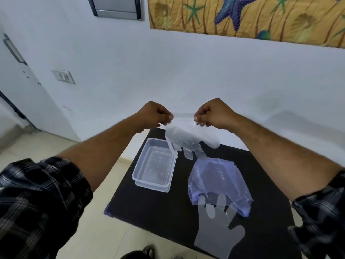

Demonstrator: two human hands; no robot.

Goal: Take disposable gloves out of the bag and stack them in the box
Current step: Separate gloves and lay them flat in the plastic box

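Observation:
I hold a clear disposable glove [188, 139] up in the air by its cuff, fingers hanging down. My left hand [155, 114] pinches the cuff's left corner and my right hand [212, 114] pinches its right corner. Below it, a clear plastic box [155, 169] stands on the black table [168, 208], open at the top. Right of the box lies a bluish see-through bag [218, 182]. Another clear glove [218, 234] lies flat on the table, its fingers reaching under the bag's near edge.
The small black table stands against a white wall, with beige floor tiles [104, 236] to its left and front. A foot in a sandal [147, 252] shows at the bottom. A door [22, 90] is at the far left.

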